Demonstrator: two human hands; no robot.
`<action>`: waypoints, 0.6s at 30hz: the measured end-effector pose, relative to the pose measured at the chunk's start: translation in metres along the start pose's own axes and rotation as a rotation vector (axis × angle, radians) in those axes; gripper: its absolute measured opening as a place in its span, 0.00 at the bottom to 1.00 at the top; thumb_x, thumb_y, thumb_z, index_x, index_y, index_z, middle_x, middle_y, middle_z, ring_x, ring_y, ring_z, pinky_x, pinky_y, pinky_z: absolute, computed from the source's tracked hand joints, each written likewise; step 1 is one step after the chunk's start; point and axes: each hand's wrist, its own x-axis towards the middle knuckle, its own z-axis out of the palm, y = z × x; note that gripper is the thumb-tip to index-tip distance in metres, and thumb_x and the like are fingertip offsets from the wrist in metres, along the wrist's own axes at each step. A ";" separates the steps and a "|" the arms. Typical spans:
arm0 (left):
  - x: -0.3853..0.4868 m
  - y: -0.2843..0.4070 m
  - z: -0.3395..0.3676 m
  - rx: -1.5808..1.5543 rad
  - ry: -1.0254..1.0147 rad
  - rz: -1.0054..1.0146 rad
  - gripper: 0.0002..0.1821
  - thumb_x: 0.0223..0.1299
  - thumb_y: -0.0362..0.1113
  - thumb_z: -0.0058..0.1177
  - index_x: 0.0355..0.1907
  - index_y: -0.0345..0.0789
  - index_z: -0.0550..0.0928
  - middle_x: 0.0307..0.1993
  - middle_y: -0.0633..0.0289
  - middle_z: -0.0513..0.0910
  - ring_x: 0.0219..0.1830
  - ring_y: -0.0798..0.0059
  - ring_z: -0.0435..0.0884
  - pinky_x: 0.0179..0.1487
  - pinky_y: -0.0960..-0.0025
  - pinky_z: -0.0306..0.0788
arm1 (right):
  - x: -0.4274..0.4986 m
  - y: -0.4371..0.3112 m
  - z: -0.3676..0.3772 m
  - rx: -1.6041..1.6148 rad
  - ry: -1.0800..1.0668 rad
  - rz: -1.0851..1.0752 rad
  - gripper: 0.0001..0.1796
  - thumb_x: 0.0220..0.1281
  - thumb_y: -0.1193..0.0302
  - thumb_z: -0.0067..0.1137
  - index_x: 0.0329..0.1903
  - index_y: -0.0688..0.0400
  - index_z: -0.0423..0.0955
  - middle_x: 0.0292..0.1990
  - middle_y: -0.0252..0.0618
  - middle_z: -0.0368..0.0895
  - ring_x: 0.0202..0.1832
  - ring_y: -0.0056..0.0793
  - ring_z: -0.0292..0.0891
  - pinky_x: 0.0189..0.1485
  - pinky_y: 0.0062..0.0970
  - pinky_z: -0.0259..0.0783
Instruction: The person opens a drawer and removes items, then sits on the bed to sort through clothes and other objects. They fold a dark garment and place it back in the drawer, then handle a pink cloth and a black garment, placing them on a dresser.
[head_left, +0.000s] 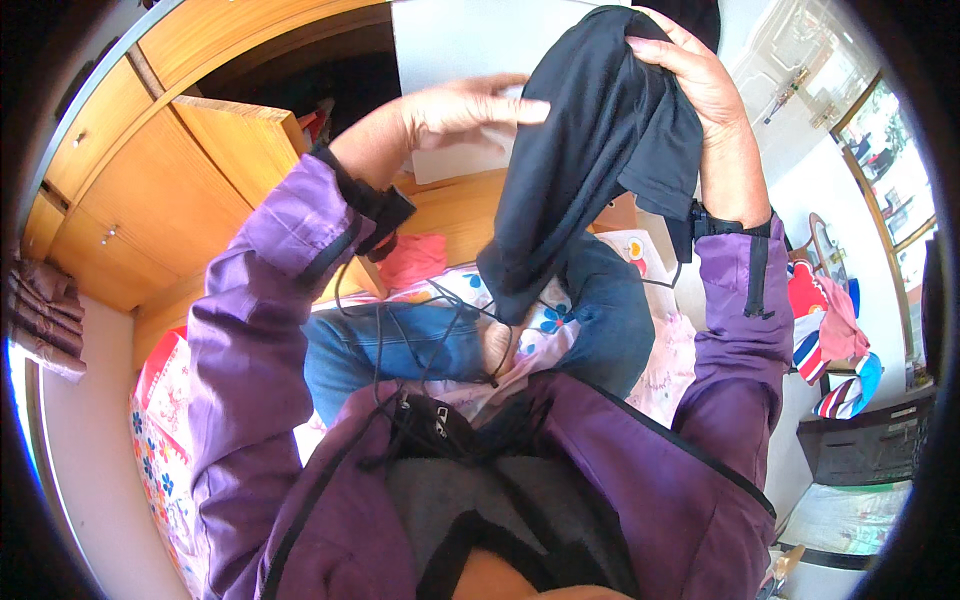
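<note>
A black cloth garment (589, 150) hangs in folds in front of me, its lower end dangling over my crossed legs. My right hand (701, 79) grips its upper edge, thumb on the near side of the fabric. Beside the garment's left side is my left hand (469, 112), slightly blurred, with its fingers apart; the fingertips reach the cloth's edge, and contact is hard to tell. Black straps with dark devices sit on both wrists, and thin black cords (382, 337) trail across my lap. The garment's exact kind is hidden by its folds.
Blue jeans (397, 341) cover my legs on floral bedding (555, 319). A wooden cabinet (157, 202) stands at left with one door (240, 142) ajar. A pink cloth (412, 255) lies near its base. Colourful clothes (840, 322) hang at right above a dark box (866, 446).
</note>
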 end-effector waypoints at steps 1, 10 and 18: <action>-0.002 -0.005 0.003 -0.163 -0.138 0.000 0.44 0.46 0.51 0.65 0.64 0.36 0.62 0.58 0.59 0.70 0.59 0.65 0.68 0.64 0.59 0.56 | 0.001 0.002 -0.001 -0.007 0.004 0.024 0.19 0.56 0.80 0.50 0.53 0.67 0.68 0.45 0.40 0.77 0.45 0.25 0.74 0.50 0.18 0.69; -0.020 0.022 -0.041 -0.124 0.192 0.147 0.17 0.54 0.37 0.59 0.46 0.33 0.77 0.41 0.63 0.80 0.44 0.75 0.78 0.49 0.69 0.71 | -0.016 0.010 -0.022 -0.184 0.051 0.164 0.21 0.56 0.77 0.53 0.55 0.64 0.69 0.48 0.39 0.77 0.48 0.26 0.74 0.56 0.20 0.67; -0.035 0.046 -0.009 -0.405 0.089 0.283 0.17 0.59 0.35 0.53 0.50 0.31 0.73 0.44 0.59 0.78 0.43 0.71 0.78 0.48 0.70 0.70 | -0.016 -0.018 -0.019 0.046 0.178 -0.006 0.23 0.59 0.69 0.51 0.57 0.62 0.68 0.55 0.38 0.71 0.57 0.26 0.67 0.61 0.21 0.58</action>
